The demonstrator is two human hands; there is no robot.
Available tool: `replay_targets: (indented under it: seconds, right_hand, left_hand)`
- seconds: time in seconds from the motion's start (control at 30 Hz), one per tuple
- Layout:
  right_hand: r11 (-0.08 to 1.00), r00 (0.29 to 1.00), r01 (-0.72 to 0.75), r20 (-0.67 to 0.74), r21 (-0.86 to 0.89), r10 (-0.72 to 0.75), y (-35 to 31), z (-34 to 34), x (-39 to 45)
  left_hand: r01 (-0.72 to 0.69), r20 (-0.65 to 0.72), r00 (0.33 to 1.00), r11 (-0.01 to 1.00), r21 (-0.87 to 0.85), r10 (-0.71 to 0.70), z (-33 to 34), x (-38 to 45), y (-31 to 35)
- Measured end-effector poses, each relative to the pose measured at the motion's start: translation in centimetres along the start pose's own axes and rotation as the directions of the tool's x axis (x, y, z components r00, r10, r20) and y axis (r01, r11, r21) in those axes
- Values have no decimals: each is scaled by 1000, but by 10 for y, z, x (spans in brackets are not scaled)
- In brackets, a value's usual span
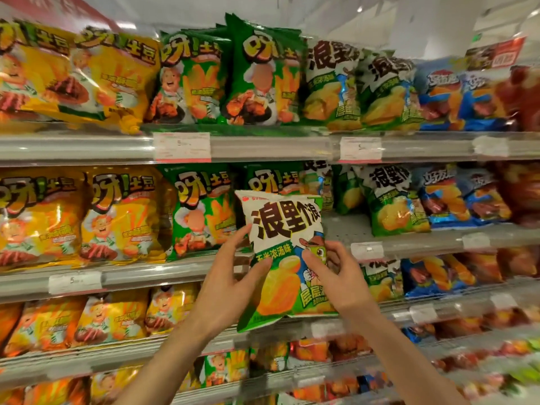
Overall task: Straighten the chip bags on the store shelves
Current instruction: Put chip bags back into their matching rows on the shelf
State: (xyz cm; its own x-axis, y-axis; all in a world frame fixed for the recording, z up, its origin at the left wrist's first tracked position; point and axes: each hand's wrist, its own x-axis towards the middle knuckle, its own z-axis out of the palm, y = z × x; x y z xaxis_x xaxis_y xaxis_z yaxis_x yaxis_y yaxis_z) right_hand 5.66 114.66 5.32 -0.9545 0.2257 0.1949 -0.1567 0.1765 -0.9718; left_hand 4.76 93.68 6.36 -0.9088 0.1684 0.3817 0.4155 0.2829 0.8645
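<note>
Two hands [230, 276] clasp a glossy, crinkled chip bag [285, 252].

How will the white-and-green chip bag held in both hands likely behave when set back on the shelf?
The white-and-green chip bag looks puffed with air, so probably light and squashy. Its glossy film may slip between the left hand and right hand. Its soft bottom seam suggests it could tip.

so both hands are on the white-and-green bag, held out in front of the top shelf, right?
Not the top shelf. In the head view the left hand and right hand hold the white-and-green bag in front of the second shelf down.
</note>
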Motion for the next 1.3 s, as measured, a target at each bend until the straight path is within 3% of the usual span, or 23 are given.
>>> replay_targets:
  seconds: [0.23,0.37,0.57,0.8,0.9,0.97,1.1,1.3]
  right_hand:
    - [981,995,54,89,-188,-38,6,-137,57]
    - [979,987,56,159,-194,-25,3,-186,86]
    - [973,995,42,101,-228,-19,-1,-205,135]
    - [912,972,159,220,-377,-79,-3,-211,172]
    - [678,945,288,85,-676,-316,12,-234,191]
    - [576,927,242,11,-781,-375,27,-242,199]
    - [623,976,84,-62,-778,-209,56,-234,200]
    - [648,967,58,-119,-759,-226,67,-230,194]
  left_hand:
    - [-25,-26,999,1000,-6,25,120,45,42]
    - [8,-36,999,1000,-14,-8,167,74,57]
    - [55,-84,995,998,-4,-55,204,111,67]
    - [72,-242,966,995,-76,-89,207,162,51]
    - [55,-331,942,998,-37,-64,204,179,39]
    - [57,-348,936,998,21,-46,206,185,32]
    - [116,-310,948,986,117,-75,222,183,16]
    - [155,-229,971,924,350,-76,234,170,7]
